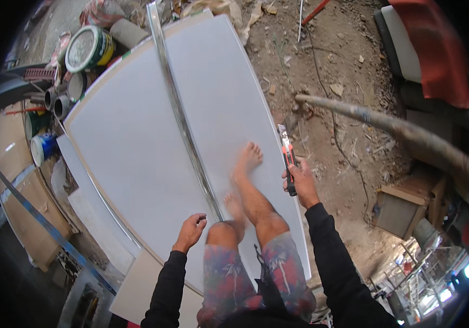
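Landmark = white board (136, 142), lying flat and filling most of the view. Person stands barefoot on its near end, right foot (247, 159) ahead of the left. Left hand (190, 230) over the near part of the board, fingers loosely curled, holding nothing, just beside the near end of the metal rail (182, 117); can't tell whether it touches it. Right hand (299, 183) at the board's right edge, closed around an orange-and-black knife (287, 156), fist on the rear of the handle, tip pointing away. Knife's long axis runs along that right edge, about parallel to it, tip ahead of the grip. Can't see if the blade is out or touching the board. Rail lies diagonally on the board from near the left knee to the far-left corner, long axis roughly away from the person, well left of the knife; left hand is clearly the nearer one to it, right hand the only one at the edge. Beyond the board's far-left corner: a paint can (88, 48) and grey pipes (59, 101). Right of the board: bare dirt with rubble, a rough pole (387, 128) crossing above it.
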### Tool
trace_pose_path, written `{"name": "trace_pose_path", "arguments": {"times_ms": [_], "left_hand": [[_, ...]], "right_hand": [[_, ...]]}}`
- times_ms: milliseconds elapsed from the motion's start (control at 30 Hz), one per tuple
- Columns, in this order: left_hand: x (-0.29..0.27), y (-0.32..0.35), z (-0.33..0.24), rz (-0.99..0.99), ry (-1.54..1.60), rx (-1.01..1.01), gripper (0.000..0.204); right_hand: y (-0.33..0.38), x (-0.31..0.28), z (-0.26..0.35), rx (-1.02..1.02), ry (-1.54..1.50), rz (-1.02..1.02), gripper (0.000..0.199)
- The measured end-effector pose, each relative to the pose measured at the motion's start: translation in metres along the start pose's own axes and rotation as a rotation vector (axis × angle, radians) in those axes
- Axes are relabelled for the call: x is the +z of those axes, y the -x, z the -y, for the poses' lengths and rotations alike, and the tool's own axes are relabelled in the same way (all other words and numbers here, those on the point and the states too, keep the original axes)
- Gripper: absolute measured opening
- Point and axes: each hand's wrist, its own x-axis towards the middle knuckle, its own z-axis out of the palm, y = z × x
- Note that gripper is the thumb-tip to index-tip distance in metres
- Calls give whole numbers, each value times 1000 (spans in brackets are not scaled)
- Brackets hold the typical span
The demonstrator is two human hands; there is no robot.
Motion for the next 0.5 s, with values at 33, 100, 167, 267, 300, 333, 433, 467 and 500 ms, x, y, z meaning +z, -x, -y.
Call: {"name": "trace_pose_path", "arguments": {"times_ms": [33, 100, 167, 267, 300, 333, 433, 467, 500], "left_hand": [[-13, -26, 1, 40, -67, -8, 35], [-42, -108, -4, -45, -66, 38, 35], [-69, -201, -8, -136, -47, 131, 35], [-111, -346, -56, -221, -195, 272, 36], [-123, -391, -76, -251, -239, 322, 36], [-136, -438, -99, -286, -284, 378, 36], [-180, -567, -162, -403, -414, 532, 36], [-188, -598, -204, -424, -445, 586, 36], [-197, -629, -234, -479, -442, 582, 35]], "right_hand": [[-20, 6, 9, 12, 42, -13, 36], [-82, 21, 42, -103, 181, -29, 36], [-137, 40, 81, -156, 243, -40, 40], [-214, 64, 141, -234, 290, -91, 45], [-243, 70, 153, -271, 317, -110, 46], [-278, 75, 161, -306, 368, -116, 46], [-384, 101, 191, -451, 422, -92, 45], [-414, 101, 202, -530, 495, -116, 45], [-446, 103, 212, -608, 566, -133, 44]]}}
